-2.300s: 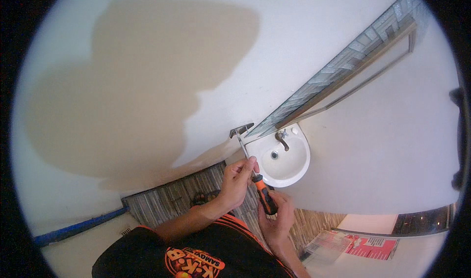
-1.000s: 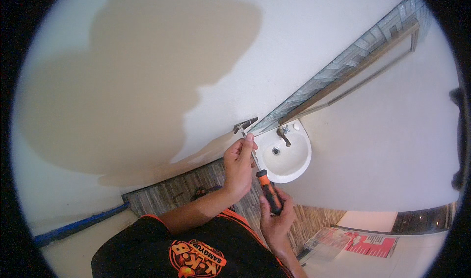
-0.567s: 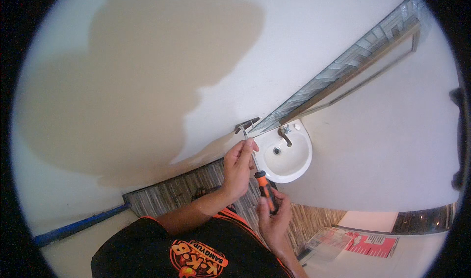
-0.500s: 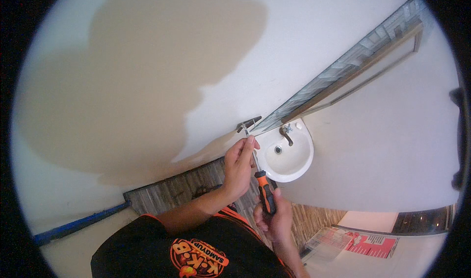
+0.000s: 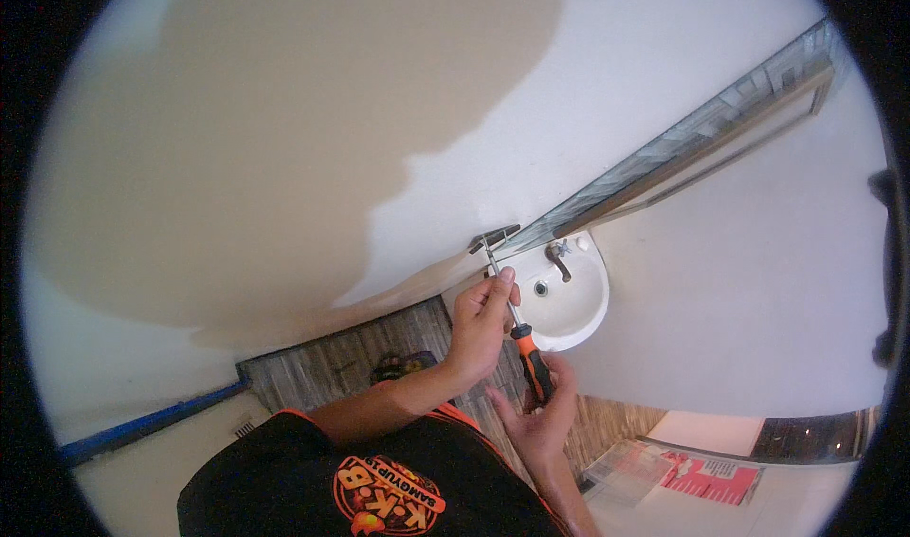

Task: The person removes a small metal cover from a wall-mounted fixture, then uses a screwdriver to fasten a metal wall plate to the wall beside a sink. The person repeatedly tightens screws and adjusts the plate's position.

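A screwdriver (image 5: 536, 374) with an orange and black handle points up and away from me, its metal shaft slanting toward the wall. The thumb and fingers of my left hand (image 5: 482, 327) are closed around the shaft near its front. My right hand (image 5: 542, 425) is at the handle's rear end, its thumb spread to the left and its fingers along the right side. The tip meets a screw-like metal piece at a small dark bracket (image 5: 497, 237) on the wall. A second thin piece sticks out of the bracket beside it.
A white washbasin (image 5: 578, 314) with a metal faucet (image 5: 561, 264) stands just right of my hands. Above it a framed mirror (image 5: 701, 139) leans out along the wall. A blue strip (image 5: 152, 425) runs at lower left, and a red and white sheet (image 5: 711, 477) lies lower right.
My hands and the screwdriver appear slightly further right in the view, which has itself shifted. My right thumb has moved away from the handle, and those fingers have turned around it.
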`<state>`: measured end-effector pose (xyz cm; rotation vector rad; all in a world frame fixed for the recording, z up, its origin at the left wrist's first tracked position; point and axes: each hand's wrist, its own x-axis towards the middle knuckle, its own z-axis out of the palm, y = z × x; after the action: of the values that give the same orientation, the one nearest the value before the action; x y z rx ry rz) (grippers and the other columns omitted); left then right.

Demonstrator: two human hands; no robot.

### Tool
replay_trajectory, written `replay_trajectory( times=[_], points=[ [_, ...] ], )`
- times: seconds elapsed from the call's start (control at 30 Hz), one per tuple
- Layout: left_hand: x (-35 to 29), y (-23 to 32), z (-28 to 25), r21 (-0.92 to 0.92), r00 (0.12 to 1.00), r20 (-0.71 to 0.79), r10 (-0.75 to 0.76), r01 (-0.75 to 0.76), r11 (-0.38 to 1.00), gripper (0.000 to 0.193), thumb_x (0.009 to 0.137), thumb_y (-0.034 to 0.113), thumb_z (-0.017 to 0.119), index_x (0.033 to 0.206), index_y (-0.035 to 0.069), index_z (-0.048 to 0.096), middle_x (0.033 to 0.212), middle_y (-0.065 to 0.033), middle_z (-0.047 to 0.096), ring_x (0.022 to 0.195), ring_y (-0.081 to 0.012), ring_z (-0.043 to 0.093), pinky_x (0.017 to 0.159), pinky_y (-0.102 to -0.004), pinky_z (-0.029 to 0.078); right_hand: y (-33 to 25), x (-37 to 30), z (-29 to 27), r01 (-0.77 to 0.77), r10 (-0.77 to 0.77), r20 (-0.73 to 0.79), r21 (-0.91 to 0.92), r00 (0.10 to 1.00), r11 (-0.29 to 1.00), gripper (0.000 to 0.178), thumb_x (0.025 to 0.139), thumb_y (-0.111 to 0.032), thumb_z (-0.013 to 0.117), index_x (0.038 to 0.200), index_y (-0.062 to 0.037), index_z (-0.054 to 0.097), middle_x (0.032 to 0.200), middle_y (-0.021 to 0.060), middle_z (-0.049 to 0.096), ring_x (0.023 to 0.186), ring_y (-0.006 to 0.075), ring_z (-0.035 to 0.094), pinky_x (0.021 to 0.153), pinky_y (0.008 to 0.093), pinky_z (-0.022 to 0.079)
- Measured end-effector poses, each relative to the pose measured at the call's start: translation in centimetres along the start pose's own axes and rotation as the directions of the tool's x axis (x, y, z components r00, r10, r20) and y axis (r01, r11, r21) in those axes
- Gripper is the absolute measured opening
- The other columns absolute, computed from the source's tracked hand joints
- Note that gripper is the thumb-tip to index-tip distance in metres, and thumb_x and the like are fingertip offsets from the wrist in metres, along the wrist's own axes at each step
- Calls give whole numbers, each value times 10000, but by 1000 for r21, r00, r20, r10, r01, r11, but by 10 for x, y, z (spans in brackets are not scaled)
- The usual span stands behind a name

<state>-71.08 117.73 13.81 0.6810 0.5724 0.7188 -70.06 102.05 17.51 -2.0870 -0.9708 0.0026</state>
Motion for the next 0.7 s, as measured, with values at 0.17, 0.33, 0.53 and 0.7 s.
replay_trajectory(
  times=[0.17,0.33,0.53,0.7],
  points=[
    [2,6,1,111,997,-48,64,-59,992,482,1138,433,535,774,120,585,643,75,453,563,-34,355,515,-250,258,-29,11,-17,-654,492,441,383,750,653,336,1033,-194,725,1269,8,597,827,95,666,556,111,568,530,235,433],
    [4,10,3,72,998,-30,51,-49,996,471,1141,427,535,794,113,589,624,86,439,534,-13,376,489,-225,277,-37,28,-17,-69,50,78,260,996,963,421,1071,-366,657,1278,-4,598,804,87,657,487,95,478,409,243,336],
    [11,7,4,67,993,-27,117,-115,991,474,1141,422,536,795,103,590,613,87,432,538,-12,383,491,-232,272,-23,15,-18,-726,433,588,613,683,313,454,1079,-416,630,1320,-33,593,801,53,631,498,100,476,414,244,344],
    [13,7,1,172,992,-56,110,-99,980,471,1141,412,539,797,95,594,627,82,437,565,-18,382,512,-240,289,-19,13,-11,-418,346,235,469,908,778,484,1085,-459,608,1356,-58,590,799,25,608,508,103,474,419,245,352]
  ],
)
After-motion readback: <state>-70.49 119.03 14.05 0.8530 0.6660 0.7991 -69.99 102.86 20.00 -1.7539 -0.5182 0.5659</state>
